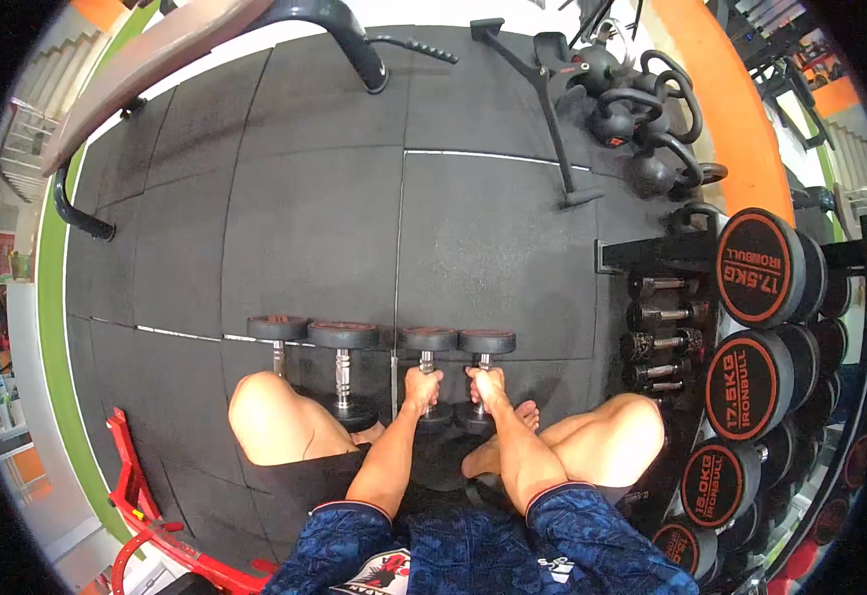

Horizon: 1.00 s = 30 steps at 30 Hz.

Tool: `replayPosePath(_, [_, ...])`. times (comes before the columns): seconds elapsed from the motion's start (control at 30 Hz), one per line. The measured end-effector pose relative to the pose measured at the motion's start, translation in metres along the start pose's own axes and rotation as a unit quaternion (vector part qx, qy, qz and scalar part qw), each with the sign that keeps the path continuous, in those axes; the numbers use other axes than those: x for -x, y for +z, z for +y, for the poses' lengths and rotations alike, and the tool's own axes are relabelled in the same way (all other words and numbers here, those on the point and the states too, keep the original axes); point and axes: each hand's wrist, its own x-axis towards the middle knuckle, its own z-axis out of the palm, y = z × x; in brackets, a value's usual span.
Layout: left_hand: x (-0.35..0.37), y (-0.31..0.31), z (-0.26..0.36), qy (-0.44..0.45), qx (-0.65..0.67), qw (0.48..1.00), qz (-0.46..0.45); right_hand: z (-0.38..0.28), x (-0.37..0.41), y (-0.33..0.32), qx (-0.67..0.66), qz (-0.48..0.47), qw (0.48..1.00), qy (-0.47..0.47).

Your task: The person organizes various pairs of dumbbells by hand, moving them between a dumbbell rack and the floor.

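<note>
Our left hand [421,388] and right hand [486,388] each clasp a dumbbell [430,339]; kettlebells [612,124] crowd the floor's [324,228] far-right corner, a rack [652,253] its right edge.

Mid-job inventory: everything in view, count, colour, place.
Held dumbbells: two, black, centre
Other dumbbells: two, black, left of these
Large dumbbells: several, black and red, right
Small dumbbells: several, dark and silver, beside those
Kettlebells: several, black, upper right
T-ended bar: one, black, left of kettlebells
Machine frame: one, brown and black, upper left
Metal stand: one, red, lower left
Floor mats: several, black, underneath
Shirt: one, blue, bottom
Knees: two, bare, either side
Left grip: one, bare, holding a dumbbell
Right grip: one, bare, holding a dumbbell
</note>
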Motion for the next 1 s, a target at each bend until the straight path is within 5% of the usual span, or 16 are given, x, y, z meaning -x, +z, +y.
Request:
replayPosePath(0.43, [0.081,-0.020,0.026,0.058,0.070,0.991,-0.096,-0.020,0.071,-0.007,-0.056,-0.093,0.993,-0.054])
replayPosePath(0.67, [0.244,-0.048,0.096,0.044,0.045,0.995,-0.082,-0.039,0.219,-0.010,-0.114,-0.148,0.981,-0.049])
replayPosePath(0.8, [0.366,-0.062,0.136,0.042,0.010,0.986,-0.160,-0.050,0.337,-0.028,-0.084,-0.152,0.984,-0.046])
replayPosePath(0.83, [0.392,-0.065,0.142,0.021,0.002,0.984,-0.176,-0.045,0.363,-0.034,-0.094,-0.159,0.970,-0.159])
replayPosePath(0.87, [0.417,-0.065,0.150,0.000,-0.005,0.981,-0.193,-0.051,0.400,-0.050,-0.050,-0.166,0.979,-0.106])
replayPosePath(1.0, [0.536,-0.049,0.217,0.010,-0.032,0.940,-0.340,-0.056,0.521,-0.085,0.013,-0.100,0.954,-0.283])
